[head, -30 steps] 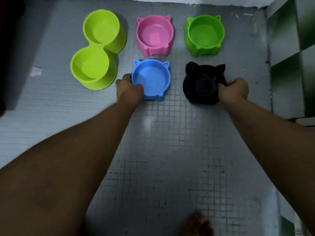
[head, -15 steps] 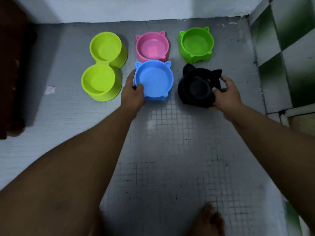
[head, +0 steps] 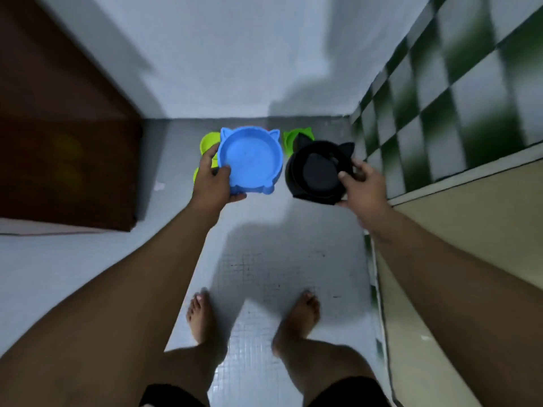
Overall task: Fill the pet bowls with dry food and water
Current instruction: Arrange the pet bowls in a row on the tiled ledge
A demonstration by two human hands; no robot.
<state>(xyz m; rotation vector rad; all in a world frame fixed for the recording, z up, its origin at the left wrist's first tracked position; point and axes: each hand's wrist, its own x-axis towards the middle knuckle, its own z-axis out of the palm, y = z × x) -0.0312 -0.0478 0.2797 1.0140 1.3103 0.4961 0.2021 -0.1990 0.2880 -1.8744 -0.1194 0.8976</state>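
Head view: left hand (head: 213, 183) curled round blue bowl (head: 251, 160) rim, right hand (head: 363, 186) round black bowl (head: 316, 171) rim, seemingly off floor (head: 279, 239).

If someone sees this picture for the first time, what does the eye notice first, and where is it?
First, the bright blue bowl with cat ears, in the centre, gripped at its rim by the left hand. Beside it, the right hand holds a black bowl of the same shape. Behind them, a lime bowl and a green bowl peek out on the grey floor.
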